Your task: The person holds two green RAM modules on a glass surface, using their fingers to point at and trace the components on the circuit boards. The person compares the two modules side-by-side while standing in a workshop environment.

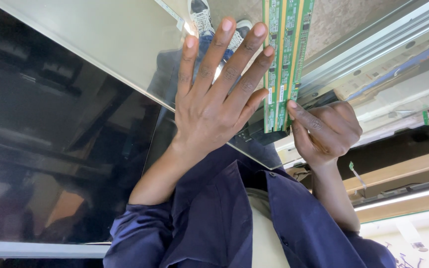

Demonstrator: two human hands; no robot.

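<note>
My left hand (pixel 214 99) lies flat with fingers spread on the corner of a thin glossy sheet (pixel 120 39). That sheet rests over a large dark display panel (pixel 50 139). My right hand (pixel 326 131) pinches the lower end of narrow green circuit board strips (pixel 284 54), thumb on top, where the strips meet the sheet's edge. The strips run up and out of the frame. Both dark blue sleeves are rolled back.
A grey metal frame rail (pixel 373 44) runs diagonally at the right, with white and wooden parts (pixel 398 168) beside it. Grey and white sneakers (pixel 202 17) show on the floor at the top. A pale bezel edge (pixel 35 249) borders the panel at the bottom left.
</note>
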